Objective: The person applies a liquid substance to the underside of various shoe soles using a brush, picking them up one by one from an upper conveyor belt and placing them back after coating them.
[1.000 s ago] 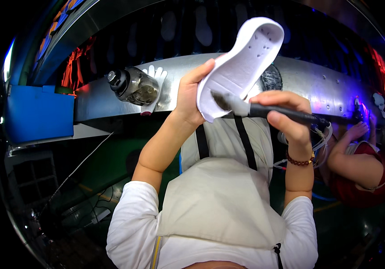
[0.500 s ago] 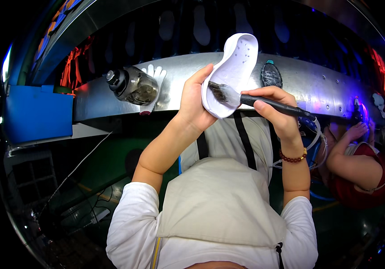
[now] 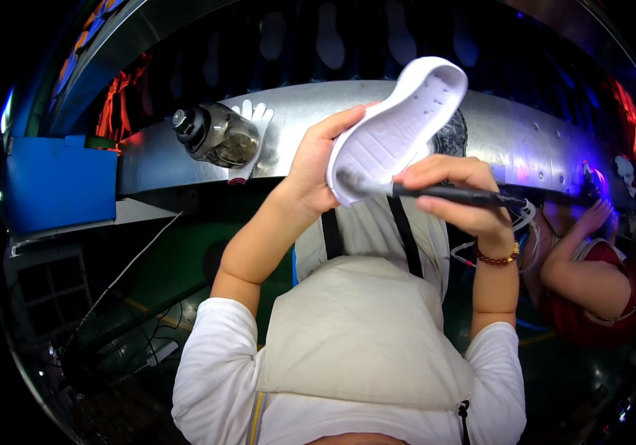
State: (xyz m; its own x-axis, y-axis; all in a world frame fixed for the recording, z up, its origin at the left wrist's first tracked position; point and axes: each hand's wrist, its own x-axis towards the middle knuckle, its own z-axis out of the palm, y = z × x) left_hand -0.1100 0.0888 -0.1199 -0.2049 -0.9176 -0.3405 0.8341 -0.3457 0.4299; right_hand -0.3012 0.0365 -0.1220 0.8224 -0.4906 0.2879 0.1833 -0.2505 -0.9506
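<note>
Holds a white shoe sole (image 3: 388, 144) in the left hand (image 3: 314, 159), raised over the near edge of the metal bench (image 3: 303, 104). Tilts hollow face upward, spotted end away to the upper right, apparently so as to leave the interior exposed. Closes left fingers around the left side, presumably clear of the surface being brushed; cannot tell the placing of those hidden underneath. Grips a black-handled brush (image 3: 448, 194) between right thumb and fingers, narrowed on the handle, probably for fine control by the right hand (image 3: 474, 185). Touches bristles to the near end of the hollow, seemingly well within reach of both arms. Cannot tell whether pale tubing (image 3: 529, 219) joins the handle. Leaves to the left, well apart, a dark bottle (image 3: 225, 137) over a white glove (image 3: 257, 113), perhaps to spare working room.
</note>
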